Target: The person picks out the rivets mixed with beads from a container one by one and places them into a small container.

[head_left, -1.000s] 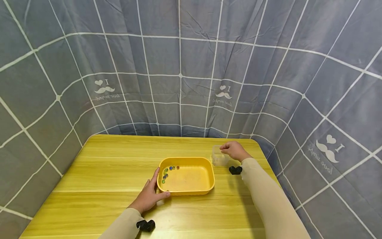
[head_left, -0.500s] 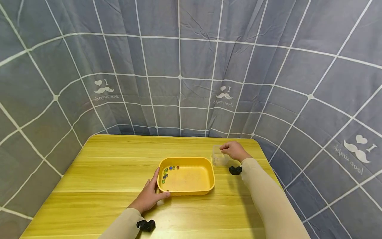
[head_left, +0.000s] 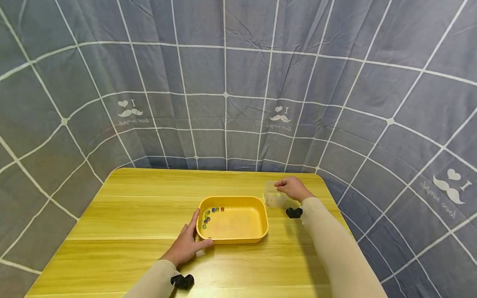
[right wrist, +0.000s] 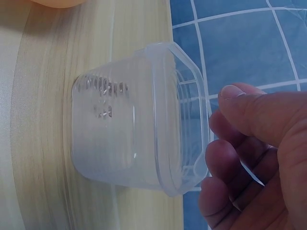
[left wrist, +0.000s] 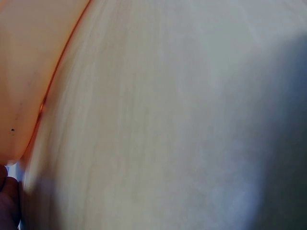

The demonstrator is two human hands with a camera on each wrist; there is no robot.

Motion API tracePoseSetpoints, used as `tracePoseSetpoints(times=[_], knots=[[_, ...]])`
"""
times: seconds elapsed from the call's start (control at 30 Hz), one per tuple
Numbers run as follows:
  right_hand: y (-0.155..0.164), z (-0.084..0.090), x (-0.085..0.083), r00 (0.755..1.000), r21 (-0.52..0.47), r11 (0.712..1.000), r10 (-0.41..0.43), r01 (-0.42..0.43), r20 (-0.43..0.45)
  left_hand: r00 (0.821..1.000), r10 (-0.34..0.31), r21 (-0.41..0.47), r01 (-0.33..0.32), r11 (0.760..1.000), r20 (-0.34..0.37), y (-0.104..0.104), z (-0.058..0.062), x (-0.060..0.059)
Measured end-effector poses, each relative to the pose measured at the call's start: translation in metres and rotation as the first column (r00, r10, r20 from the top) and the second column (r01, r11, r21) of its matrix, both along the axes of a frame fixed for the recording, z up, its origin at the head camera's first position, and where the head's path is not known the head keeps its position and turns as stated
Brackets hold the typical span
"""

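- 1 table (head_left: 141, 207), yellow wood grain, with a grey gridded curtain (head_left: 223, 82) behind and at both sides.
- 1 tray (head_left: 257, 238), yellow, rectangular with rounded corners, sits near the table centre, slightly right.
- Marbles (head_left: 210, 213): about 9 countable in the head view, blue, green and orange, clustered in the tray's far-left corner and down its left wall; exact count uncertain at this size.
- 1 cup (head_left: 273, 198), clear plastic, upright on the table just beyond the tray's far-right corner, apart from the tray. The right wrist view shows its ribbed wall and squarish rim (right wrist: 187, 120); no contents visible.
- Left hand (head_left: 186, 244): flat on the table at the tray's near-left corner, fingers straight and together along the left wall, thumb spread along the near wall; touching the tray, not curled around it.
- Right hand (head_left: 294, 188): at the cup's rim, fingers curled. In the right wrist view the fingers (right wrist: 230, 191) lie against the rim's outer edge with the thumb (right wrist: 259, 112) above it; a light pinch at the rim.
- 2 sleeves, beige, 1 per arm.
- 2 black wrist mounts: 1 left (head_left: 182, 281), 1 right (head_left: 294, 212).
- Left wrist view: blurred; only the tray wall (left wrist: 29, 72) and the table surface are readable.
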State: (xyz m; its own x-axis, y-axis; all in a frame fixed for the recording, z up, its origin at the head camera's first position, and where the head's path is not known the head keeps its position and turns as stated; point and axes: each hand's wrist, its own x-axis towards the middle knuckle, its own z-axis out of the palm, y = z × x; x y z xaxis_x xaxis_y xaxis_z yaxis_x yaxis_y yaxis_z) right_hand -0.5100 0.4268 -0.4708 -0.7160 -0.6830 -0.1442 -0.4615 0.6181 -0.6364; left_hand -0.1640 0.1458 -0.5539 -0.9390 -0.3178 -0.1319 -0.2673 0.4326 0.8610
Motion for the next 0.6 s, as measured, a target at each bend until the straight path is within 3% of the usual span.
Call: tracePoseSetpoints(times=[0.33, 0.6], knots=[[-0.012, 0.001, 0.004, 0.998, -0.024, 0.999, 0.040, -0.041, -0.055, 1.000, 0.007, 0.007, -0.007, 1.000, 0.004, 0.001, -0.002, 0.001], [-0.048, 0.015, 0.033, 0.992, -0.077, 0.990, 0.112, -0.117, -0.064, 1.000, 0.012, -0.006, -0.012, 1.000, 0.011, 0.002, 0.002, 0.004]])
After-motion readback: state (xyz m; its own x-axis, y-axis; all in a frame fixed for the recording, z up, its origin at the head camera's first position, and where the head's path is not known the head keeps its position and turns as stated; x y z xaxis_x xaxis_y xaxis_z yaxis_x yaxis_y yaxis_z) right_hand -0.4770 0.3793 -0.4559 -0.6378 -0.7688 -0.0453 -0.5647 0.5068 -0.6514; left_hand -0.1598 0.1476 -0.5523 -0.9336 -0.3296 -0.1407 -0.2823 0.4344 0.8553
